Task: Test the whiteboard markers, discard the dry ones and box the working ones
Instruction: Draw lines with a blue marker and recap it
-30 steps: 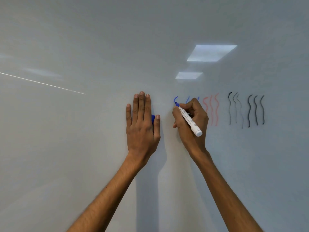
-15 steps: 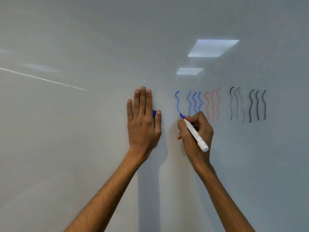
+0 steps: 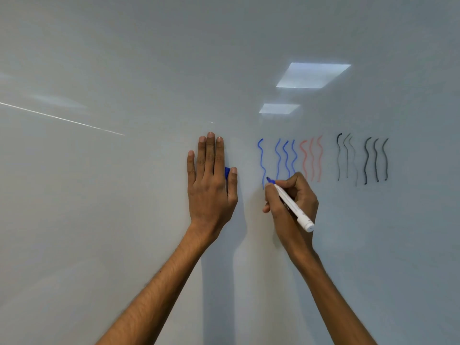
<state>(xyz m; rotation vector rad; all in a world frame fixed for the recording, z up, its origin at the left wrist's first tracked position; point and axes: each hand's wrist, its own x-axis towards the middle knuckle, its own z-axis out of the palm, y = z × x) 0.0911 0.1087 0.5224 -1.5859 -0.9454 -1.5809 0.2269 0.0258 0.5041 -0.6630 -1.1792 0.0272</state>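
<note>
Whiteboard (image 3: 124, 220), wavy lines (image 3: 285, 158); right grip (image 3: 303, 195) holds marker (image 3: 296, 211); barrel print (image 3: 286, 207) possibly text, unreadable.

Bare hands and forearms (image 3: 161, 282) are showing.
The left hand (image 3: 211, 190) and right hand (image 3: 305, 195) are showing short, trimmed nails at the fingertips; fine dark hair is running along both forearms, behind the fingers and wrists.

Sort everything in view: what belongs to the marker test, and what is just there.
In the job:
- blue marker, gripped by the right hand
- blue cap, under the flat left hand
- blue line at the marker's tip
- whiteboard

Just there:
- other blue squiggles, red squiggles, black squiggles
- ceiling-light reflections
</note>
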